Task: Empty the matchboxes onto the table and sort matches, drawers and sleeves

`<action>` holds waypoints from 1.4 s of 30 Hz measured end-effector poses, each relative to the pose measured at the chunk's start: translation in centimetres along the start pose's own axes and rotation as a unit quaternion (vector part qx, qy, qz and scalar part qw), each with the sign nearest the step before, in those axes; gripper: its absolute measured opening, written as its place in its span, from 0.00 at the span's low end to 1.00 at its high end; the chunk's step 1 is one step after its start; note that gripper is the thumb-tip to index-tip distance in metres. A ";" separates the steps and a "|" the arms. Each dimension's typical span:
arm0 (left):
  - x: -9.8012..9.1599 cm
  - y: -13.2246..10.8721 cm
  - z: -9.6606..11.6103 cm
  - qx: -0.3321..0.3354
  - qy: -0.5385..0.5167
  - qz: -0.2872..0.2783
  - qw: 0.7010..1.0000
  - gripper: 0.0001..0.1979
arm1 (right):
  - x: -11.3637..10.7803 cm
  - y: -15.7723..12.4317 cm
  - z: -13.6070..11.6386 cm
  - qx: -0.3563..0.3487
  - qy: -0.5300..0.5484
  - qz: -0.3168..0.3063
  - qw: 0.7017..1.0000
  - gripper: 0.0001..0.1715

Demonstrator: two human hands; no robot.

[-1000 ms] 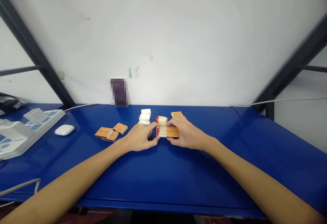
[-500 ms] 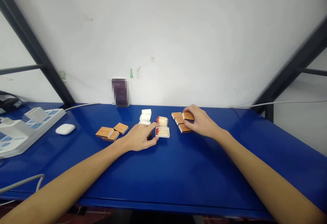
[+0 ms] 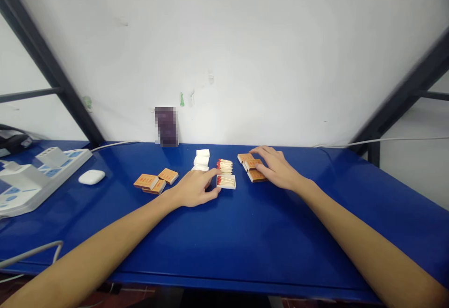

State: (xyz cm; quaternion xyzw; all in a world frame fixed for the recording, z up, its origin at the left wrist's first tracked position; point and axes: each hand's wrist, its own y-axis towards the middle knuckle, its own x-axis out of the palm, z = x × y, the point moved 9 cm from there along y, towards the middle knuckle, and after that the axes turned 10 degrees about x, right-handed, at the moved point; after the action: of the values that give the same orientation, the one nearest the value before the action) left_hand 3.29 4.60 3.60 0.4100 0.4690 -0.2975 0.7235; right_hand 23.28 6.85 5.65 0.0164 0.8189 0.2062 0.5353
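My left hand rests on the desk with thumb and index finger at the left end of a white matchbox tray, gripping it. Red-tipped matches lie in this tray, and more matches lie just behind it. White matchbox trays sit beyond my left hand, partly hidden by it. My right hand is over a cluster of orange matchboxes at the right. Its thumb touches an orange matchbox that rests on others; the index finger is stretched out behind it, apart from the box.
Several orange matchboxes are piled left of my left hand. A white earphone case and a power strip with plugs lie farther left on the blue desk. A pixelated dark object leans against the wall.
My right hand has brought its matchbox leftward onto the others, and its fingers have loosened around it. My left hand stays at the tray. The view has shifted slightly.
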 end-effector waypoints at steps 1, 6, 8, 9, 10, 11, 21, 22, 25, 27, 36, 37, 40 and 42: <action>0.0 0.0 0.1 0.002 -0.001 0.000 1.000 0.19 | -0.5 0.0 0.0 0.005 0.006 0.019 1.000 0.15; -0.1 0.0 0.4 0.011 -0.006 -0.001 1.000 0.19 | -3.1 -0.5 -1.8 -0.022 0.090 0.105 0.990 0.06; -0.2 0.0 0.3 0.005 -0.002 0.004 1.000 0.19 | -3.0 -0.7 -2.6 -0.029 0.082 0.100 0.991 0.09; -0.2 -0.1 0.2 0.002 0.002 0.008 1.000 0.19 | -2.7 -0.8 -3.2 -0.041 0.068 0.086 0.993 0.09; -0.2 -0.1 0.1 -0.001 0.006 0.011 1.000 0.19 | -2.2 -0.9 -3.7 -0.056 0.052 0.067 0.995 0.09; -0.2 -0.1 0.0 -0.002 0.009 0.013 1.000 0.20 | -1.8 -1.1 -4.2 -0.073 0.037 0.047 0.996 0.09; -0.2 -0.1 -0.2 -0.014 -0.011 0.016 1.000 0.21 | -0.6 -3.2 -8.7 -0.172 0.050 -0.010 0.984 0.04; -0.1 -0.1 -0.2 -0.016 -0.018 0.015 1.000 0.21 | 0.0 -3.3 -8.9 -0.177 0.034 -0.017 0.984 0.06; 0.0 -0.1 -0.2 -0.013 -0.029 0.012 0.999 0.21 | 1.7 -3.4 -9.0 -0.177 0.015 -0.034 0.984 0.09; -0.1 0.0 -0.2 -0.008 -0.024 0.014 1.000 0.20 | 2.4 -3.3 -8.6 -0.155 0.012 -0.040 0.987 0.08; -0.1 0.2 0.4 0.009 0.000 0.009 1.000 0.15 | 3.0 -3.6 -9.2 -0.173 -0.001 -0.044 0.984 0.04; -0.2 0.2 0.5 0.009 -0.001 0.009 1.000 0.15 | 2.9 -3.7 -9.3 -0.176 0.000 -0.041 0.984 0.05; -0.3 0.3 0.6 0.005 0.001 0.010 1.000 0.14 | 2.7 -3.7 -9.6 -0.186 0.012 -0.031 0.982 0.07; -0.4 0.3 0.5 -0.004 0.008 0.013 1.000 0.14 | 2.6 -3.7 -9.8 -0.201 0.015 -0.024 0.979 0.09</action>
State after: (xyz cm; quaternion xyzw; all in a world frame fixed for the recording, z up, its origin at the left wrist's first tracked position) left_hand 3.57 4.34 4.12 0.4156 0.4702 -0.2833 0.7252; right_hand 14.24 0.93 5.43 -0.1141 0.7692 0.3537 0.5199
